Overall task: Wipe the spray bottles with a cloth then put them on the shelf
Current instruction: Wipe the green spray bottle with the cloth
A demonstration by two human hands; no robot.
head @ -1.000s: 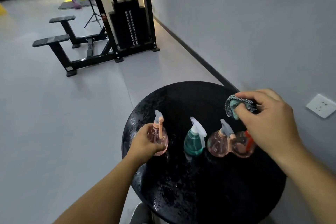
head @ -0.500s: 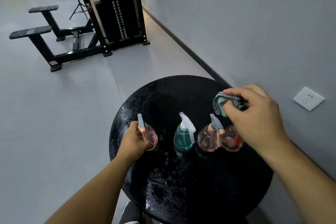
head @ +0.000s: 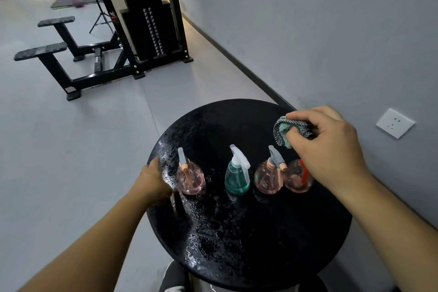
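Four bottles stood in a row on the table (head: 237, 121): a pink bottle (head: 190, 179) at the left, a green bottle (head: 237, 178), a second pink one (head: 269, 176), and a fourth (head: 297, 176) partly behind my right hand (head: 329, 149). Half a second before, my left hand (head: 154, 179) had been wrapped round the left pink bottle; now it had let go and sat just beside it at the table's edge, fingers loose as far as I could tell. So no bottle was lifted yet for wiping. The right hand pinched the cloth (head: 288, 131) above the row. The black round top looked wet. A weight machine (head: 149, 23) stood behind; no shelf showed.
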